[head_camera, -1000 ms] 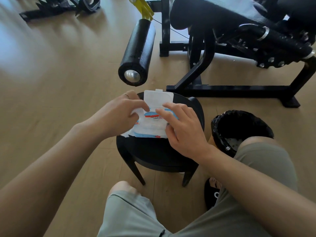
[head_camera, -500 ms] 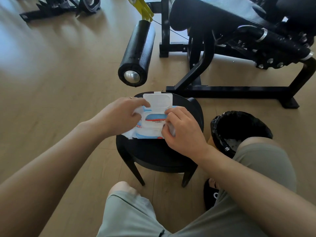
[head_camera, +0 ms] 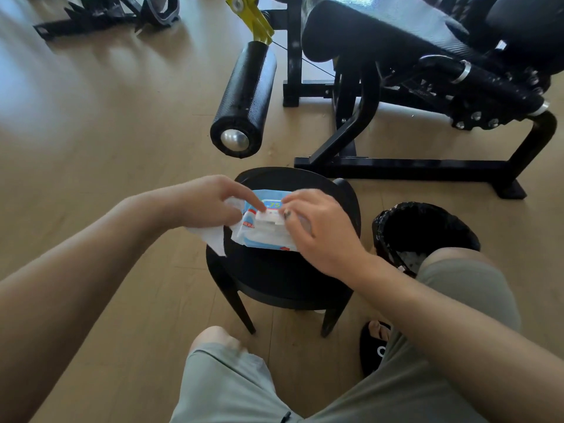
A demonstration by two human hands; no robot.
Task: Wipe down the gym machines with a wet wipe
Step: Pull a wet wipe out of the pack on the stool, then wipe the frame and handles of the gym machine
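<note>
A blue and white wet wipe pack (head_camera: 265, 238) lies on a round black stool (head_camera: 274, 273) in front of my knees. My left hand (head_camera: 207, 203) grips a white wet wipe (head_camera: 213, 239) that hangs past the stool's left edge, and its index finger reaches onto the pack's white lid (head_camera: 268, 216). My right hand (head_camera: 320, 230) holds the pack's right side, fingers curled over it and thumb at the lid. Behind the stool stands the black gym machine (head_camera: 396, 163) with its foam roller pad (head_camera: 244, 96).
A black bin (head_camera: 421, 227) lined with a bag stands right of the stool, beside my right knee. A yellow lever (head_camera: 250, 13) sits above the roller. More black equipment (head_camera: 106, 13) lies on the wooden floor at far left.
The pack's lid, standing open half a second ago, is now down. A wipe has come out and hangs from my left hand. The pack has shifted slightly right on the stool.
</note>
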